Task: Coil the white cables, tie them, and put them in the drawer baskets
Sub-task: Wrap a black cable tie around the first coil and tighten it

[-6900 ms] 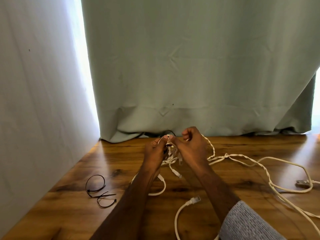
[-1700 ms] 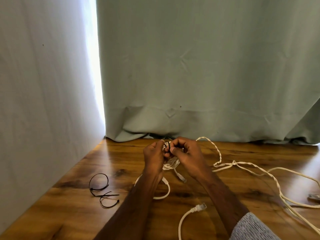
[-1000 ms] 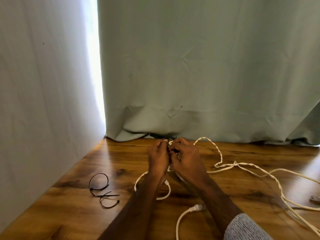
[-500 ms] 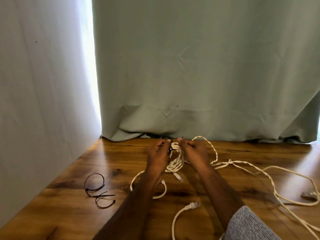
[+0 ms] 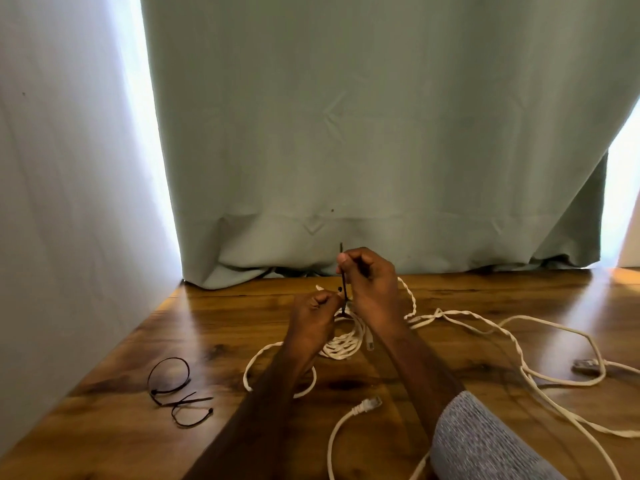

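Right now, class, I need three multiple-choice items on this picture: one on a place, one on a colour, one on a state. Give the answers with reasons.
1. Where do the spare ties lie on the table?
A. left of the arms
B. right of the arms
C. under the curtain

2. What colour is the tie being pulled?
A. white
B. black
C. green

3. What is the right hand doing?
A. resting flat
B. pinching the tie's tail
C. lifting a plug

Answers: 1 A, the loops sit near the left wall. 2 B, a dark strip rises from the white coil. 3 B, thumb and fingers close on the strip while the left hand grips the coil.
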